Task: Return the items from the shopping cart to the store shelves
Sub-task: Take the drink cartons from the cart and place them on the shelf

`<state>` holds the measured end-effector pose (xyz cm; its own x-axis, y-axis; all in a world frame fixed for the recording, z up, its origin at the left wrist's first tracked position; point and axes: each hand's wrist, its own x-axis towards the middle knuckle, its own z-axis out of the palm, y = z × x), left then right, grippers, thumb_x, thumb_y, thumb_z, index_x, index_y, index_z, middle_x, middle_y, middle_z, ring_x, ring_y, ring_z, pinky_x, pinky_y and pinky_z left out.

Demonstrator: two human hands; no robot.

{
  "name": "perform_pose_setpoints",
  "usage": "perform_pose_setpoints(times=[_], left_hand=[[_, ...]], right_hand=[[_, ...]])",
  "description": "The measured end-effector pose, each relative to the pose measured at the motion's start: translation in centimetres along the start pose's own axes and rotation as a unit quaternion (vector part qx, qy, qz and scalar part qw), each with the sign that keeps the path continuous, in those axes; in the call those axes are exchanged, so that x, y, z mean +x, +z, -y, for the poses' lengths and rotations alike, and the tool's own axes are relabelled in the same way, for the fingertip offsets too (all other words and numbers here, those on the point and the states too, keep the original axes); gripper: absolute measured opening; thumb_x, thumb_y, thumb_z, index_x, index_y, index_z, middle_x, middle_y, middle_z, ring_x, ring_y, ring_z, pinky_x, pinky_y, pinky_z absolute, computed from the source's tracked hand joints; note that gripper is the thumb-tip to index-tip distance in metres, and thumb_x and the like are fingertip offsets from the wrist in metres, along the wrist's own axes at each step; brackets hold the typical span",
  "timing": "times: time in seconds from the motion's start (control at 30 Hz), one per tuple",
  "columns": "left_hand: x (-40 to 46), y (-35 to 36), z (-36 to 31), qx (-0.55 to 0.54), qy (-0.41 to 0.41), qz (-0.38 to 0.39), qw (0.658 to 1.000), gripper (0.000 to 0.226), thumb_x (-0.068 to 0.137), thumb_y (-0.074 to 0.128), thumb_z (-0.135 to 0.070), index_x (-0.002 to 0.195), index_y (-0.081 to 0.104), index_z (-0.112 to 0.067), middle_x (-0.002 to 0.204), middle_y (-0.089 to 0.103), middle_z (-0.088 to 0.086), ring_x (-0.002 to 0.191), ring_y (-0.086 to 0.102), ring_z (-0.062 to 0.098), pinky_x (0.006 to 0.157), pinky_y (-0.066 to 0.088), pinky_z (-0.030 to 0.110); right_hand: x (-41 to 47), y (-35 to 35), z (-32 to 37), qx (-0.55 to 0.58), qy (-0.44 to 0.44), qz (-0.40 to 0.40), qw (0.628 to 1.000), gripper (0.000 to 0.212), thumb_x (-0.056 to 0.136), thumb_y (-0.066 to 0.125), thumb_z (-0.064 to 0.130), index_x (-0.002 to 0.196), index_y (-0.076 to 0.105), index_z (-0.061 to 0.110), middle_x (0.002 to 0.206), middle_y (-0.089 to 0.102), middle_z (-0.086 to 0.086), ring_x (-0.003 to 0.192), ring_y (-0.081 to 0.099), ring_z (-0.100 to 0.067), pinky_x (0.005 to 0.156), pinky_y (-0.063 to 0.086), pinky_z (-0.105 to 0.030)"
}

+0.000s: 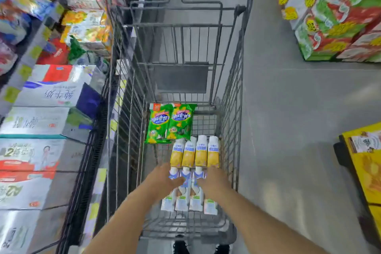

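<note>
I look down into a grey wire shopping cart (231,97). On its floor lie two green snack bags (170,122), side by side at the far end. Closer to me lies a row of several yellow drink cartons (194,153). Nearest me lies a row of several white-and-blue drink cartons (188,194). My left hand (165,179) reaches down onto the left end of the white-and-blue row, fingers over the carton tops. On that row's right end rests my right hand (216,181). Whether either hand grips a carton is hidden.
Store shelves (41,93) stacked with milk boxes and juice cases run close along the cart's left side. Stacked red-and-green cases (338,16) stand at the far right, and a yellow display (365,167) at the near right. Grey aisle floor (288,109) lies between.
</note>
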<state>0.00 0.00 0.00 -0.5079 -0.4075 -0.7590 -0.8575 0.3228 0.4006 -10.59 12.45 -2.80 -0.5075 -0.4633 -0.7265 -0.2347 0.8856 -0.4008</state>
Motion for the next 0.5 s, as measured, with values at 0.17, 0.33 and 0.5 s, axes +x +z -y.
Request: perform_pose_setpoints(times=[0.17, 0.33, 0.5], left_hand=[[7.0, 4.0, 5.0, -0.054, -0.063, -0.002, 0.997, 0.043, 0.092, 0.065, -0.033, 0.127, 0.053, -0.01, 0.117, 0.063, 0.013, 0.106, 0.062, 0.031, 0.08, 0.05, 0.035], [11.4, 7.3, 8.5, -0.068, -0.105, 0.012, 0.992, 0.043, 0.085, 0.067, -0.038, 0.115, 0.054, -0.01, 0.116, 0.06, 0.011, 0.103, 0.061, 0.029, 0.079, 0.051, 0.038], [14.0, 9.9, 10.6, -0.096, -0.13, 0.043, 0.986, 0.068, 0.073, 0.073, -0.047, 0.123, 0.048, -0.008, 0.117, 0.059, 0.009, 0.106, 0.061, 0.03, 0.082, 0.054, 0.04]], right_hand=[[5.4, 4.4, -1.3, 0.065, 0.088, -0.054, 0.993, 0.01, 0.092, 0.06, 0.013, 0.088, 0.051, 0.013, 0.093, 0.05, -0.009, 0.09, 0.05, -0.028, 0.074, 0.04, -0.035], [8.5, 8.3, -3.8, 0.075, 0.196, -0.071, 0.975, 0.056, 0.089, 0.067, 0.012, 0.137, 0.042, -0.001, 0.141, 0.046, -0.014, 0.128, 0.048, -0.029, 0.102, 0.042, -0.031], [10.1, 10.4, -5.2, 0.116, 0.23, -0.098, 0.961, 0.069, 0.085, 0.07, 0.008, 0.144, 0.035, 0.003, 0.146, 0.044, -0.015, 0.132, 0.047, -0.032, 0.105, 0.046, -0.04]])
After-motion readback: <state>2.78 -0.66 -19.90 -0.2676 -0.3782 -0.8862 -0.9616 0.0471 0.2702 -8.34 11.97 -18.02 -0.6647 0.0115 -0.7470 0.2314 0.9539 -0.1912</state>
